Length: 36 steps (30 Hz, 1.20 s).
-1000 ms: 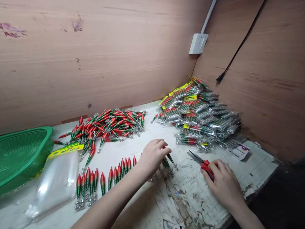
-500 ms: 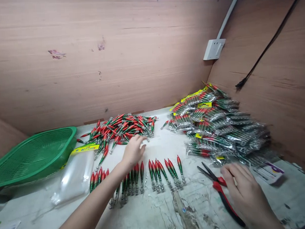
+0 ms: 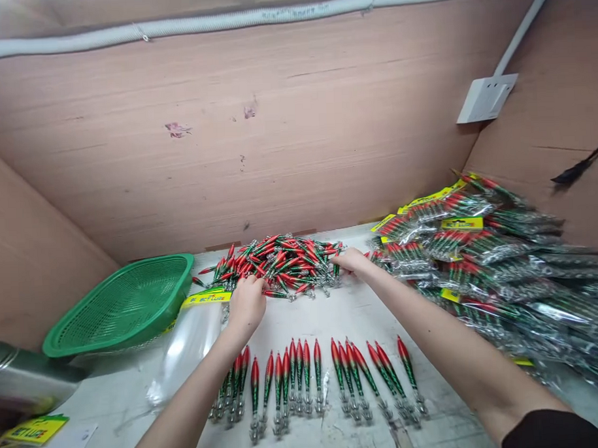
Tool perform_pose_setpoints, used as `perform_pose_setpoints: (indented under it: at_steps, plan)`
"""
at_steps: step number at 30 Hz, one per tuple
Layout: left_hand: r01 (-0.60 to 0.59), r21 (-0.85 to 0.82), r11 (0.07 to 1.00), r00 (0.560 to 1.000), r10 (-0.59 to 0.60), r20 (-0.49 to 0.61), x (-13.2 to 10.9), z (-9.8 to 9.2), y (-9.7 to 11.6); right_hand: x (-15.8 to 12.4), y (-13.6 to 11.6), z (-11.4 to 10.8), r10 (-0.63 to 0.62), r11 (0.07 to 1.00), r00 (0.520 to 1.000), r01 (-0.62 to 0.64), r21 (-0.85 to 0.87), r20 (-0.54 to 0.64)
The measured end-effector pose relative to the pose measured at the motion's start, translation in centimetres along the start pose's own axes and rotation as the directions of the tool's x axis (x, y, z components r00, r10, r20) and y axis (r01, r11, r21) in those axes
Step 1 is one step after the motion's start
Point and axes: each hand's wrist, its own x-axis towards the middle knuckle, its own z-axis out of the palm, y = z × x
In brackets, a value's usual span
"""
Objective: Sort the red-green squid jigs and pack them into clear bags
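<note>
Hands on lure pile: left hand near edge, right hand right edge; both curled, hold unclear.

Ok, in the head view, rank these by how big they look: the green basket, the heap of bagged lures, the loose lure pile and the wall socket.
1. Heap of bagged lures, clearly largest.
2. Green basket.
3. Loose lure pile: about as wide as the basket but shallower, close call.
4. Wall socket, smallest.

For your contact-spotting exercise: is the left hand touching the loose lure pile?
Touching. Head view: the left hand has fingers in the lure pile.
</note>
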Motion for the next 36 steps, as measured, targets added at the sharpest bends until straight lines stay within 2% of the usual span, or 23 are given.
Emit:
perform_pose_setpoints:
  at_steps: [3, 6, 10, 14, 17, 21, 24, 26, 28, 29, 31, 32, 34, 35, 36]
  plan:
    - [-0.012, -0.033, 0.999, 1.000, 0.012, 0.001, -0.9, -0.1, -0.7, 1.0, 0.0, 0.3, 0.052, 0.996, 0.998, -0.053, 0.068, 0.025]
    - [-0.042, -0.110, 0.993, 0.999, 0.041, -0.010, -1.4, 0.1, -0.6, 1.2, 0.4, -0.4, 0.054, 0.990, 0.998, -0.057, 0.131, 0.027]
    - [-0.077, -0.242, 0.967, 0.997, 0.069, -0.041, -1.6, 0.0, -0.3, 0.4, 1.7, -2.2, -0.009, 0.982, 1.000, 0.011, 0.190, -0.012]
    - [-0.074, -0.388, 0.919, 0.997, 0.056, -0.057, -2.0, -0.5, 0.5, -0.9, 3.0, -3.4, -0.116, 0.970, 0.988, 0.135, 0.201, -0.103]
    - [-0.058, -0.493, 0.868, 0.998, 0.051, -0.028, -2.4, -0.8, 1.9, -1.6, 3.4, -3.4, -0.218, 0.953, 0.957, 0.251, 0.169, -0.191]
    - [-0.040, -0.590, 0.806, 0.997, 0.068, 0.025, -2.9, -0.4, 3.7, -2.2, 3.1, -3.3, -0.336, 0.903, 0.884, 0.401, 0.157, -0.324]
    - [-0.021, -0.650, 0.760, 0.997, 0.068, 0.047, -3.5, 0.0, 4.5, -3.4, 2.6, -3.7, -0.377, 0.845, 0.827, 0.491, 0.210, -0.417]
    - [0.002, -0.695, 0.719, 0.996, 0.061, 0.066, -3.9, -0.1, 4.8, -5.1, 2.2, -4.2, -0.398, 0.799, 0.815, 0.533, 0.277, -0.420]
    - [0.026, -0.745, 0.667, 0.994, 0.059, 0.088, -4.4, -0.7, 5.5, -7.6, 1.9, -4.4, -0.444, 0.754, 0.821, 0.559, 0.345, -0.359]
    - [0.053, -0.790, 0.611, 0.992, 0.056, 0.109, -4.6, -1.1, 5.9, -9.1, 1.7, -4.3, -0.479, 0.733, 0.826, 0.563, 0.382, -0.297]
    - [0.134, -0.899, 0.417, 0.983, 0.056, 0.173, -5.0, -2.3, 6.8, -11.9, 1.4, -4.0, -0.564, 0.683, 0.819, 0.535, 0.497, -0.107]
    - [0.182, -0.938, 0.294, 0.975, 0.071, 0.211, -5.1, -3.0, 7.3, -13.3, 1.3, -3.7, -0.609, 0.655, 0.793, 0.500, 0.566, 0.003]
    - [0.258, -0.962, 0.086, 0.955, 0.128, 0.267, -5.3, -4.2, 8.1, -15.4, 1.0, -3.0, -0.678, 0.612, 0.711, 0.405, 0.680, 0.187]
    - [0.281, -0.959, 0.029, 0.947, 0.155, 0.282, -5.4, -4.7, 8.3, -16.1, 0.9, -2.7, -0.693, 0.602, 0.681, 0.364, 0.711, 0.238]
    - [0.302, -0.953, -0.010, 0.940, 0.171, 0.296, -5.6, -5.1, 8.5, -16.7, 0.8, -2.3, -0.694, 0.601, 0.671, 0.338, 0.724, 0.263]
